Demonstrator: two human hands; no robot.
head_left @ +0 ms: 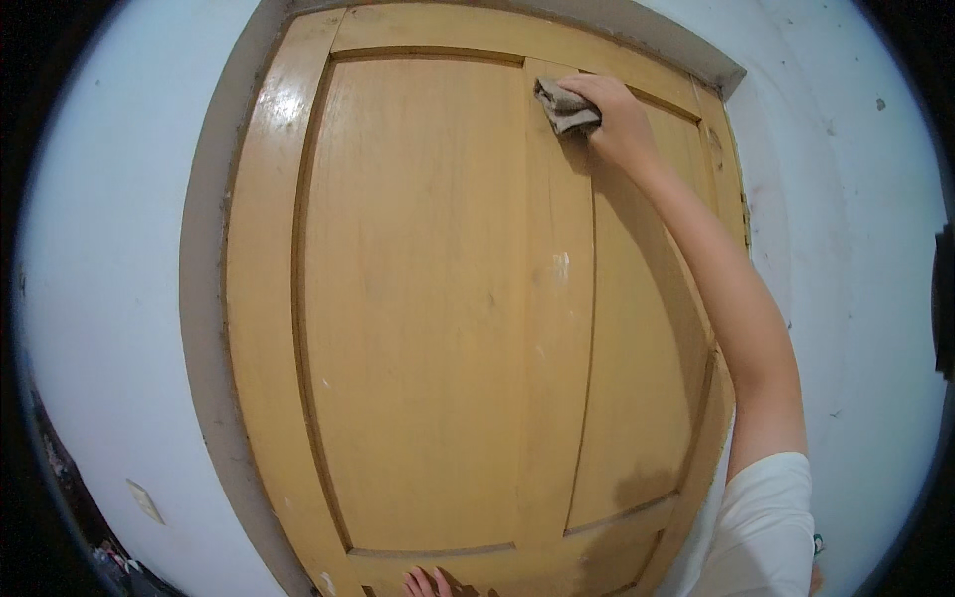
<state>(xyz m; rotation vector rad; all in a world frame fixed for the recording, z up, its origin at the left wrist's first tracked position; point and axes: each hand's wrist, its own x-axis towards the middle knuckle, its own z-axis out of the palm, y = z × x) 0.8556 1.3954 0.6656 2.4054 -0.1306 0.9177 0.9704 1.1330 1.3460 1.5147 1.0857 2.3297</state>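
Observation:
My right hand [619,119] is raised high, its fingers closed round a folded grey-brown cloth [567,105]. The cloth presses against the upper part of a yellowish wooden door [418,298], on the upright strip between its two tall recessed panels. Down at the lower edge of the view, the fingertips of my left hand [428,582] lie spread against the door; the rest of that hand is out of sight. Small white marks [561,265] show on the middle strip below the cloth.
A grey frame [204,298] surrounds the door, with pale walls [109,249] on both sides. A light switch plate [144,500] is on the left wall. Dark clutter [124,562] sits at the lower left. My arm's shadow falls across the right panel.

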